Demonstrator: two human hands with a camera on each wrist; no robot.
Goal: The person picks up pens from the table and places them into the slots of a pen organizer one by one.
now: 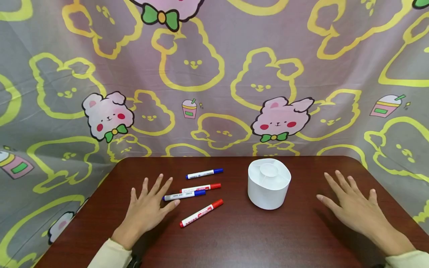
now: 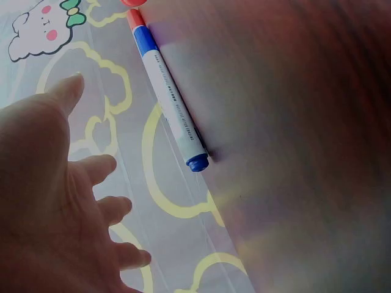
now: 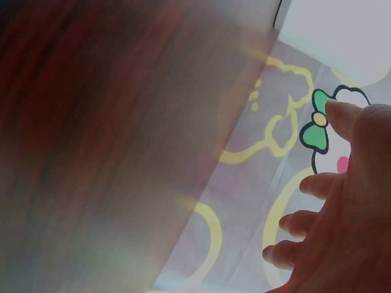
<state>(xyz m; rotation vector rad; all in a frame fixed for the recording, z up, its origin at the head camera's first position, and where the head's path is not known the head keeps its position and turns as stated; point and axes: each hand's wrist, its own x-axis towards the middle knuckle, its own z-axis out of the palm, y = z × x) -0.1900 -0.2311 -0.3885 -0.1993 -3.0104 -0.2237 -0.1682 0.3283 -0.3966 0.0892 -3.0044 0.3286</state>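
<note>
My left hand (image 1: 145, 210) is spread over the left part of the table, its fingers apart and holding nothing. Nearest to it lies a white marker with a blue cap (image 1: 183, 195), close to the thumb and index finger. A red-capped marker (image 1: 197, 189) lies just behind that one, and another red-capped marker (image 1: 201, 213) lies nearer, at a slant. Farther back is a second blue-capped marker (image 1: 204, 174). On the right, my empty right hand (image 1: 356, 208) has its fingers spread. Left of it stands a round white container (image 1: 268, 194) with a divided top.
The dark wooden table (image 1: 241, 242) has rounded far corners. Behind it and at both sides hangs a curtain (image 1: 214, 74) printed with yellow bear outlines and pink-cheeked cartoon animals.
</note>
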